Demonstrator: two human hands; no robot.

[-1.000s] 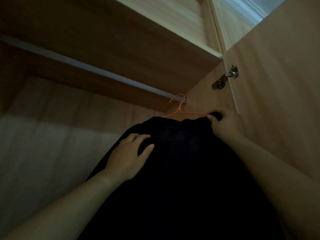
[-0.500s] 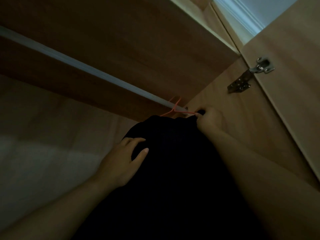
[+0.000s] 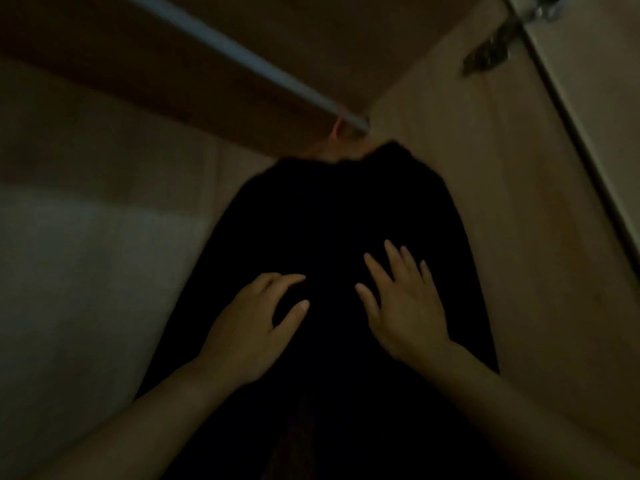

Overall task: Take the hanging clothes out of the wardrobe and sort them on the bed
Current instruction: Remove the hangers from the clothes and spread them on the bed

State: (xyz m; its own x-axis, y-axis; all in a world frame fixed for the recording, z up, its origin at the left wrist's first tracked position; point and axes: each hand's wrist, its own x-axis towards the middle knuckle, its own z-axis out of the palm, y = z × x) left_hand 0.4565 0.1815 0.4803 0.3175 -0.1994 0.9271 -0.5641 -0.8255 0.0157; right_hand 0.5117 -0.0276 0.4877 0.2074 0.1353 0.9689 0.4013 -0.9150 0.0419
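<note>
A black garment point(image 3: 343, 216) hangs on an orange hanger point(image 3: 335, 130) from the metal rail point(image 3: 242, 60) at the right end of the dim wardrobe. My left hand point(image 3: 252, 327) lies against the front of the cloth with fingers loosely bent and the thumb spread. Beside it my right hand point(image 3: 403, 303) lies flat on the garment, fingers straight and spread. Neither hand grips the cloth or the hanger. The garment's lower part runs out of view below my arms.
The wardrobe's right side panel point(image 3: 485, 209) stands close beside the garment, with a metal door hinge point(image 3: 491, 51) above. The pale back wall point(image 3: 86, 271) is on the left. A wooden shelf underside point(image 3: 311, 39) sits over the rail.
My right hand has let go of the garment's top by the hanger and dropped onto the front of the cloth. My left hand slid lower. The view has tilted down.
</note>
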